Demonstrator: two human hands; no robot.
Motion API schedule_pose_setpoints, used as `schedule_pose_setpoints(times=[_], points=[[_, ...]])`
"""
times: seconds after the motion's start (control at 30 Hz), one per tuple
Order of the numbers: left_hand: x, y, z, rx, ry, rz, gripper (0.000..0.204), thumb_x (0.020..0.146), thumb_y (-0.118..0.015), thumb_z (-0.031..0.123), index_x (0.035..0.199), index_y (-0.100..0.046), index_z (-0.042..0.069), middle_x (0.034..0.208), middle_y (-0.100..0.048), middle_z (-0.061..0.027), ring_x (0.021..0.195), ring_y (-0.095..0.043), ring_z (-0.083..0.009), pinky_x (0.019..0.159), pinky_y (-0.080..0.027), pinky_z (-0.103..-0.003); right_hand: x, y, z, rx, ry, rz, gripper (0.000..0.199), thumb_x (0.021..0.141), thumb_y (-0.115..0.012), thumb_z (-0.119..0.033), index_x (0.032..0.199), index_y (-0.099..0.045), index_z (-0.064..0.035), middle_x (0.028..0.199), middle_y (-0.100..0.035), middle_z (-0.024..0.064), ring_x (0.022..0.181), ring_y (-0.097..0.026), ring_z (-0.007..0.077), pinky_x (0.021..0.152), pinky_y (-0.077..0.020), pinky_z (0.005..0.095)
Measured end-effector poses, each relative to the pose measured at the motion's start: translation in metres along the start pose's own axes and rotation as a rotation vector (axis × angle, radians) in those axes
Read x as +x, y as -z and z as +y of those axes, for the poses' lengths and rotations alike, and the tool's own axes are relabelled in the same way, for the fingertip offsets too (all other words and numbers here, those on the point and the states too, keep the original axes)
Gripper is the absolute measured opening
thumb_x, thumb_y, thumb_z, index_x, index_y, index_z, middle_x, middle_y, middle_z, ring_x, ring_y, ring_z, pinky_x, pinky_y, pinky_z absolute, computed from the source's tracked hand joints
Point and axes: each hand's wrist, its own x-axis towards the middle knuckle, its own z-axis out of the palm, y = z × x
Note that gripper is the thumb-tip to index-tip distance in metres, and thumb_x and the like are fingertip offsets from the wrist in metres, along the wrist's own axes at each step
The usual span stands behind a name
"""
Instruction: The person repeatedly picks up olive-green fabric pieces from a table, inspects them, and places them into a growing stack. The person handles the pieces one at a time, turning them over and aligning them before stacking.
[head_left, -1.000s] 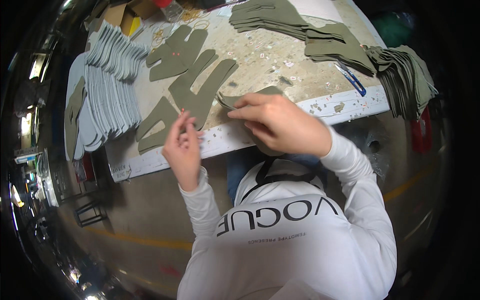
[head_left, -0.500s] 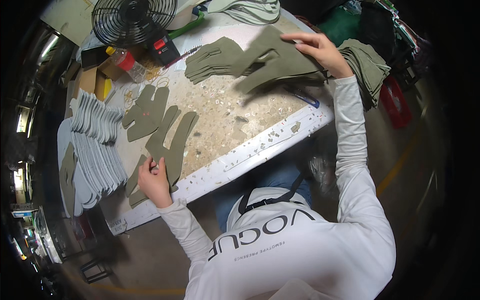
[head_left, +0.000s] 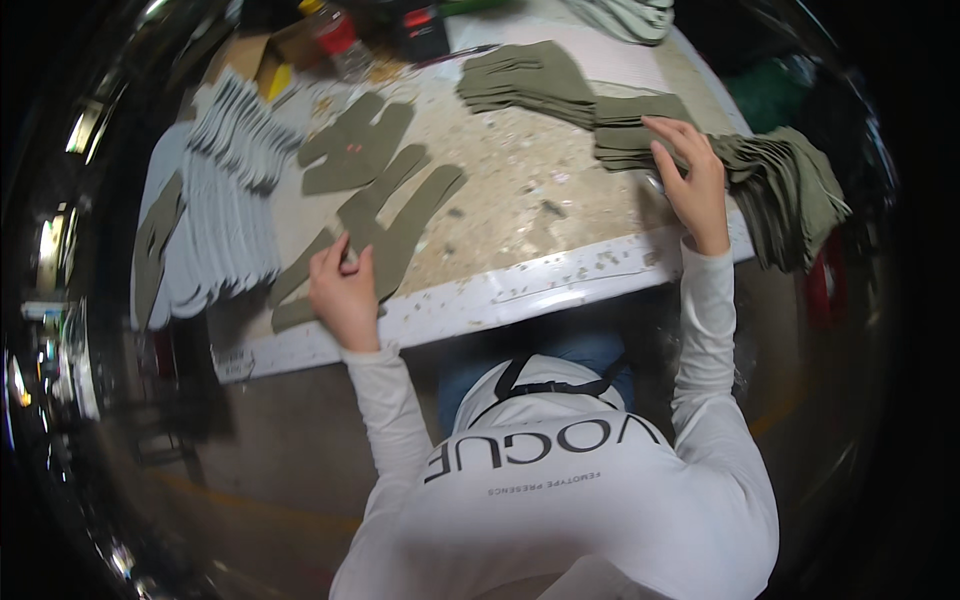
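Note:
My left hand (head_left: 342, 295) rests on an olive-green glove-shaped fabric piece (head_left: 395, 235) near the table's front edge. Its fingers are loosely bent, with thumb and index apart. Beyond it lies another olive fabric piece (head_left: 355, 145) with small red marks. On the right, my right hand (head_left: 695, 185) has thumb and fingers apart and hovers at the near side of a stack of olive fabric pieces (head_left: 640, 110); whether it touches them I cannot tell. A second olive stack (head_left: 525, 75) adjoins this one on the left. More olive pieces (head_left: 790, 190) droop over the table's right edge.
Pale grey fabric pieces (head_left: 225, 220) are stacked at the left, with one olive piece (head_left: 157, 250) against them. A bottle with a red label (head_left: 340, 42), a cardboard box (head_left: 255, 60) and a pen (head_left: 457, 55) stand or lie farther back. Scraps litter the table (head_left: 510, 215).
The olive pieces that were raised and blurred beneath my right hand are no longer spread there; a flat stack shows instead. My left hand stays on its piece. The whole view has shifted.

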Motion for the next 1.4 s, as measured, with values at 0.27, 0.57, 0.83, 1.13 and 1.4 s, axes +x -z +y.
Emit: schedule_pose_setpoints(times=[0.27,0.57,0.83,1.13,1.4], points=[[-0.011,0.015,0.005,0.023,0.174,-0.234,0.033,0.070,-0.084,0.024,0.092,-0.068,0.005,0.079,-0.062,-0.0068,0.068,-0.062,-0.0243,0.064,-0.049,-0.036,-0.045,-0.066,-0.113,0.449,0.120,-0.408,0.026,0.084,-0.065,-0.008,0.110,-0.070,-0.0049,0.109,-0.064,0.0111,0.105,-0.057,0.0301,0.092,-0.0456,0.0377],[-0.012,0.012,0.024,-0.602,0.349,-0.223,0.033,0.083,-0.071,0.002,0.113,-0.058,0.000,0.101,-0.066,-0.0093,0.077,-0.066,-0.0127,0.065,-0.052,-0.026,-0.092,-0.108,-0.176,1.126,-0.343,-0.759,0.021,0.090,-0.064,-0.010,0.108,-0.069,-0.0012,0.108,-0.066,0.0107,0.107,-0.059,0.0215,0.092,-0.0461,0.0330],[-0.047,0.054,0.065,-0.955,0.299,-0.461,0.060,0.085,-0.061,-0.012,0.141,-0.042,-0.003,0.143,-0.040,-0.0117,0.103,-0.063,-0.0161,0.078,-0.055,-0.022,-0.063,-0.126,-0.168,2.503,-1.162,-0.727,0.065,0.100,-0.050,-0.046,0.145,-0.033,-0.0026,0.145,-0.042,0.0134,0.131,-0.045,0.0246,0.112,-0.0358,0.0399],[-0.053,0.055,0.063,-1.001,0.239,-0.635,0.063,0.084,-0.061,-0.012,0.143,-0.042,-0.003,0.147,-0.037,-0.0141,0.100,-0.063,-0.0125,0.075,-0.052,-0.018,-0.059,-0.081,-0.142,2.570,-1.070,-0.417,0.066,0.101,-0.045,-0.041,0.151,-0.024,-0.0037,0.155,-0.028,0.0178,0.144,-0.028,0.0298,0.118,-0.0255,0.0441],[-0.050,0.026,0.057,-1.027,0.241,-0.808,0.063,0.083,-0.063,-0.012,0.143,-0.043,-0.003,0.147,-0.036,-0.0128,0.095,-0.061,-0.0084,0.071,-0.050,-0.016,-0.067,-0.064,-0.107,2.324,-1.007,-0.276,0.051,0.107,-0.033,-0.027,0.152,-0.023,-0.0042,0.156,-0.027,0.0188,0.145,-0.027,0.0284,0.120,-0.0247,0.0385]])
